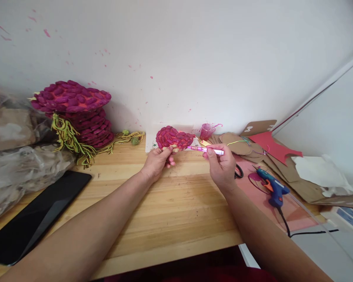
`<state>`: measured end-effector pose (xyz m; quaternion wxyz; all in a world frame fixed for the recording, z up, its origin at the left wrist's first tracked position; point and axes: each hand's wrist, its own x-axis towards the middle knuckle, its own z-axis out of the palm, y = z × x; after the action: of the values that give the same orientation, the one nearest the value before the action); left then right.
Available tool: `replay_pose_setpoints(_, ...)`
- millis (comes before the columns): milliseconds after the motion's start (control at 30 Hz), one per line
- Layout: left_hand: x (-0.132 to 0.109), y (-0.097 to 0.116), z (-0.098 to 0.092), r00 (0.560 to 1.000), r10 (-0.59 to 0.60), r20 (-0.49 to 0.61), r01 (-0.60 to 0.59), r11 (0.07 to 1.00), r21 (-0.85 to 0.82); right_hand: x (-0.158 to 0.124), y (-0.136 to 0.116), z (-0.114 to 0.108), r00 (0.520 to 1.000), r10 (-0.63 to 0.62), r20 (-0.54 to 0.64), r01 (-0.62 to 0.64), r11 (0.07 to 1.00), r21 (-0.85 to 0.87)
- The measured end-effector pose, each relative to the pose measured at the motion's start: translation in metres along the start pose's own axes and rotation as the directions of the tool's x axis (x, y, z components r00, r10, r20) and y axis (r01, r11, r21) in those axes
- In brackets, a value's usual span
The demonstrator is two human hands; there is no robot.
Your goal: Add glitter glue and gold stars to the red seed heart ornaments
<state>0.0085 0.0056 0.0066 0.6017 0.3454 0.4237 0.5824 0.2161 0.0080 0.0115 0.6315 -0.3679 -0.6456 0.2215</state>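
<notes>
Between thumb and fingers, my left hand (pixel 159 161) grips the pale edge of a round piece covered in magenta seed-like pieces (pixel 175 138), tilted up above the table. My right hand (pixel 222 164) is closed around a white-handled paintbrush or marker (pixel 213 151). Its pink-stained tip points left and meets or nearly meets the piece's lower right edge; I cannot tell which. Behind the piece lies a white sheet (pixel 149 145) with small green marks. A pink-stained clear cup (pixel 207 131) stands just beyond my right hand.
At left rise stacked magenta-covered pieces (pixel 73 98) with yellow-green yarn (pixel 65 131), plastic bags (pixel 20 168) and a black tablet-like slab (pixel 41 215). To the right are a blue glue gun (pixel 275 190) with cord, scissors handles (pixel 239 171), cardboard cutouts (pixel 235 145) and red paper (pixel 272 147).
</notes>
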Motion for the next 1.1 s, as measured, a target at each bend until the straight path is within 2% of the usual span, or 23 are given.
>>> replay_pose_setpoints(433, -0.0001, -0.0004, 0.0002, 1.000, 0.012, 0.010, -0.012, 1.000, 0.005, 0.0015, 0.0006, 0.0001, 0.999, 0.046, -0.014, -0.046, 0.999, 0.026)
replay_pose_setpoints(667, -0.0008, 0.0000, 0.0002, 1.000, 0.013, -0.003, -0.013, 1.000, 0.009, 0.0006, -0.0003, -0.0003, 1.000, 0.019, -0.001, -0.019, 1.000, -0.022)
replay_pose_setpoints(867, -0.0007, -0.0005, 0.0008, 1.000, 0.021, -0.008, -0.021, 1.000, 0.017, -0.0017, -0.0058, 0.0004, 0.998, -0.054, 0.020, 0.055, 0.996, -0.072)
replay_pose_setpoints(1100, -0.0008, -0.0005, -0.0002, 1.000, 0.011, -0.004, -0.011, 1.000, 0.028, -0.0019, -0.0047, 0.0002, 0.999, -0.032, 0.028, 0.034, 0.998, -0.059)
